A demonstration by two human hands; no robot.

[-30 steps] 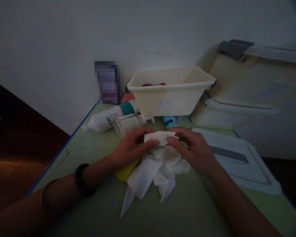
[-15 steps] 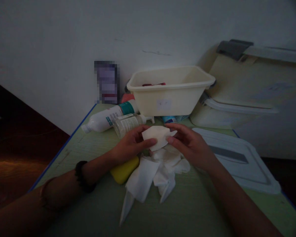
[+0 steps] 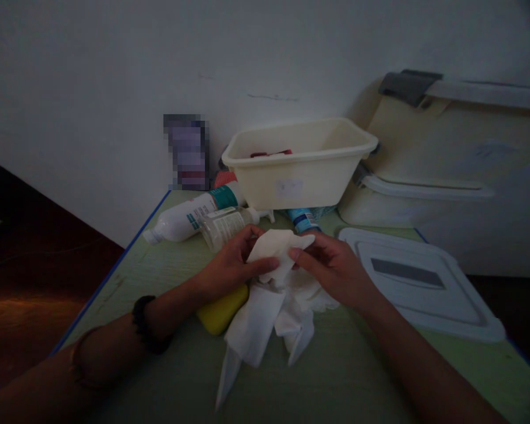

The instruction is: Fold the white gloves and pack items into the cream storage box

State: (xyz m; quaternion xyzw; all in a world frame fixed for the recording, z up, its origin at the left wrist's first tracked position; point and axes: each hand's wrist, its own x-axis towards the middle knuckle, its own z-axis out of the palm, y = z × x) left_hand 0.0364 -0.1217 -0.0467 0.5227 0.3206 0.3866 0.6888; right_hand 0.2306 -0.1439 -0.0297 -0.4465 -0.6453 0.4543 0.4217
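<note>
Between my two hands is a folded white tissue [image 3: 271, 244], held just above the table. My left hand [image 3: 234, 259] pinches its left side, thumb in front and fingers behind. On the right side, my right hand [image 3: 331, 262] grips it between thumb and fingers; some of those fingers are hidden. Below lies a pile of crumpled white tissues [image 3: 256, 324], spread toward me. A yellow object [image 3: 223, 309], perhaps a sponge, rests under my left wrist and touches the pile. Close beyond my left hand lies a clear pump bottle [image 3: 225, 227] on its side.
A cream bin [image 3: 304, 179] with red items inside stands against the wall. Left of it lie a white bottle [image 3: 181, 218] and a blurred upright box [image 3: 189, 153]. A blue can-like item [image 3: 304, 219] lies before the bin. Lidded boxes [image 3: 446, 141] and a flat lid [image 3: 417, 300] are rightward.
Both hands have come slightly lower and nearer with the tissue, and its folds have shifted. The blue item behind them shows more. The whole view has moved a little.
</note>
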